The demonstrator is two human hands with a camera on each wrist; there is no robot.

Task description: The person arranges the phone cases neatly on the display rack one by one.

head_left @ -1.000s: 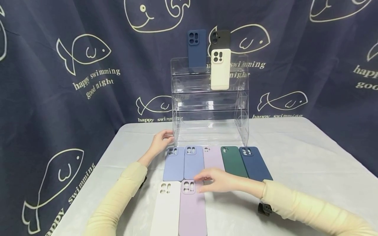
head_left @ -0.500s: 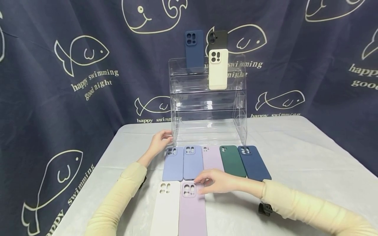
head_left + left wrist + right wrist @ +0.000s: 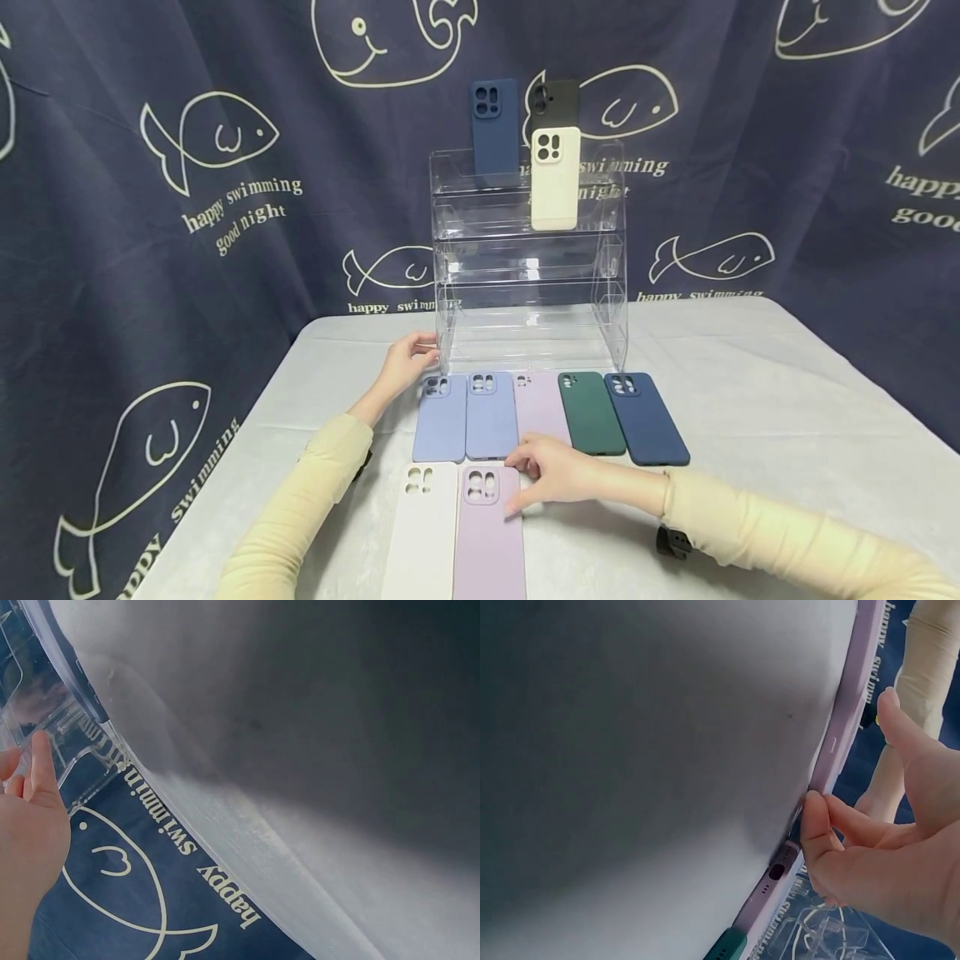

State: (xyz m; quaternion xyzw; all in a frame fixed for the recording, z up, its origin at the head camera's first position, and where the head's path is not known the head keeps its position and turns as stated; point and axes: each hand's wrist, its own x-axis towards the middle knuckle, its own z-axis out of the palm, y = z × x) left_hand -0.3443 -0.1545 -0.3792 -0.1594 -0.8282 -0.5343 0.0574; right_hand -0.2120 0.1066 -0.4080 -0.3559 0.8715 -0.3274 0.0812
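Note:
My left hand (image 3: 408,362) stays at the lower left side of a clear tiered display rack (image 3: 529,325). Its fingertips touch the rack's side panel; the left wrist view shows the index finger nearly straight. A lilac phone case (image 3: 491,542) lies flat at the front, beside a white phone case (image 3: 422,533). My right hand (image 3: 558,471) is at the lilac case's upper right corner. In the right wrist view its bent fingertips (image 3: 815,814) touch the end of that case, while the thumb (image 3: 900,724) stands apart from it.
Behind these lie two light-blue cases (image 3: 440,421) (image 3: 492,421), a pale lilac case (image 3: 542,408), a green case (image 3: 592,412) and a navy case (image 3: 648,421). In the rack's upper tiers stand blue (image 3: 495,137), black (image 3: 566,104) and cream cases (image 3: 555,187).
My right hand has shifted slightly right and towards me, to the lilac case's corner. The left hand keeps its place at the rack.

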